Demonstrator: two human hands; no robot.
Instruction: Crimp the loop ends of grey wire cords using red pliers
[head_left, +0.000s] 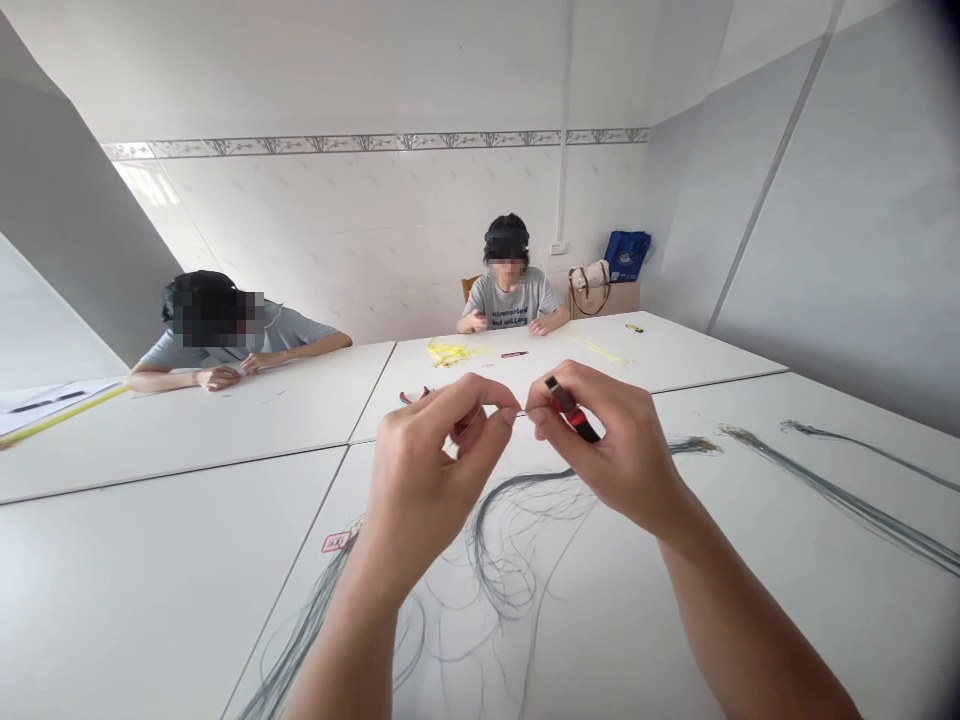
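My left hand (pixel 439 460) is closed in a pinch, thumb against forefinger. Its fingertips almost meet those of my right hand (pixel 611 430), and a very fine wire end seems to bridge the small gap. A black and red tool (pixel 574 410) with a flat metal end is tucked in my right hand, whose thumb and forefinger also pinch. Its exact kind is hard to make out. Below my hands, a loose bundle of thin grey wires (pixel 499 495) curves over the white table (pixel 630 620). Another grey wire bundle (pixel 315 600) lies by my left forearm, partly hidden, beside a red-framed label (pixel 335 541).
More grey wire bundles (pixel 832 485) lie at the right. Red-handled pliers (pixel 412 397) are partly hidden behind my left hand. Across the table, two people work near yellow strands (pixel 450 353), a pen-like red item (pixel 514 354) and a small yellow-black item (pixel 634 328).
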